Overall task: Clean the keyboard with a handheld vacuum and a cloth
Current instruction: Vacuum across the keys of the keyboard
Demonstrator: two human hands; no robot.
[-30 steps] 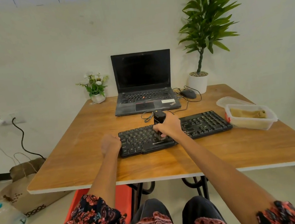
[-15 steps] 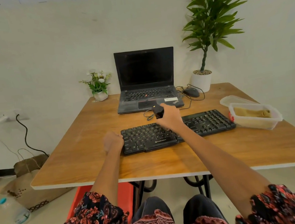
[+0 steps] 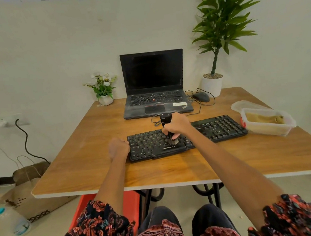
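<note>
The handheld vacuum is being gripped upright by the right hand, the fingers wrapped round its dark barrel, so that the brush nozzle at its lower end is being pressed down onto the keys. The keyboard is lying across the middle of the tabletop, just near of the open laptop, and the nozzle is being worked over its left-of-centre keys, close to the near row. The vertical hold is probably being used so that the bristles are reaching between the keycaps.

The left hand is being kept curled into a loose fist, with nothing visibly held in it, and is being rested against the left end of the keyboard, apparently to stop it from sliding under the brushing.

The cloth is being kept folded in a clear plastic container at the right end of the keyboard, its lid being set aside just beyond, so wiping is judged not yet begun. A mouse is sitting to the right of the laptop.
</note>
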